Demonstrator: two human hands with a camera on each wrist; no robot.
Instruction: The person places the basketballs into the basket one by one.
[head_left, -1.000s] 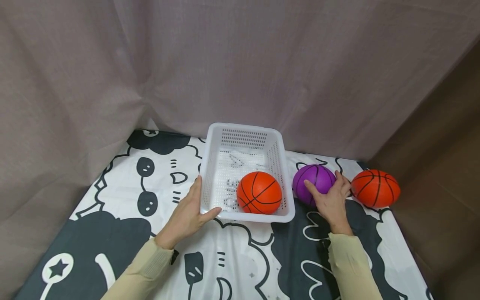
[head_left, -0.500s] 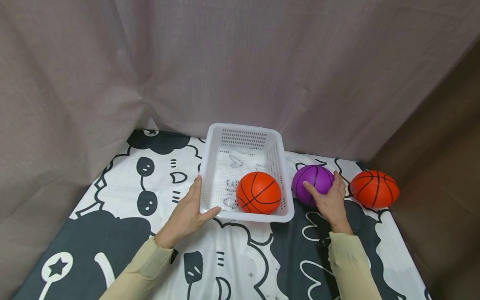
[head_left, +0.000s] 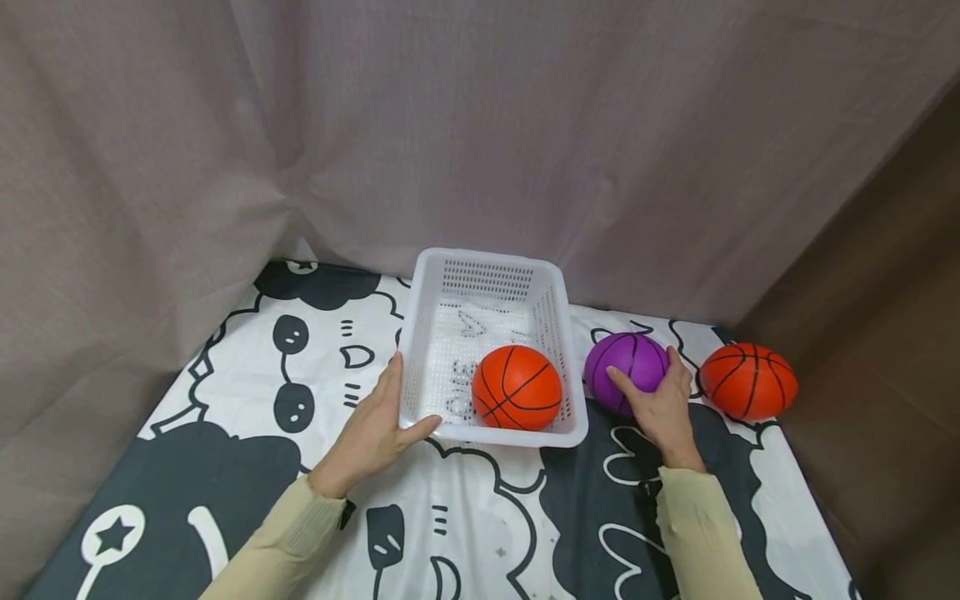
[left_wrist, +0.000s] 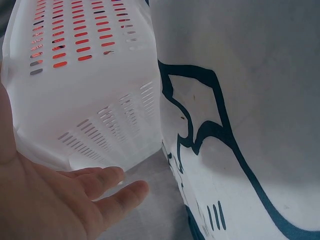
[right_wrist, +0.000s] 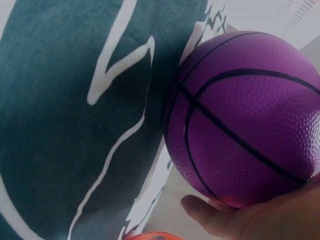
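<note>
A white perforated plastic basket [head_left: 491, 435] stands in the middle of the head view, with an orange toy basketball [head_left: 517, 387] in its near right part. My left hand [head_left: 371, 437] lies against the basket's near left corner, fingers along the left side and thumb at the front rim. The left wrist view shows its fingers extended beside the basket wall [left_wrist: 85, 95]. Right of the basket, my right hand [head_left: 663, 412] grips a purple toy basketball [head_left: 624, 362] on the cloth, thumb at the near side and fingers at the right. In the right wrist view the purple basketball [right_wrist: 245, 120] hides some fingers.
A second orange toy basketball [head_left: 750, 381] sits to the right of my right hand, near the table's right edge. A black-and-white cartoon cloth [head_left: 457, 508] covers the table. Grey-brown curtains [head_left: 480, 125] hang behind and along the sides.
Almost nothing differs. My right hand's fingers and the purple basketball have shifted very slightly; the basket and left hand hold their place.
</note>
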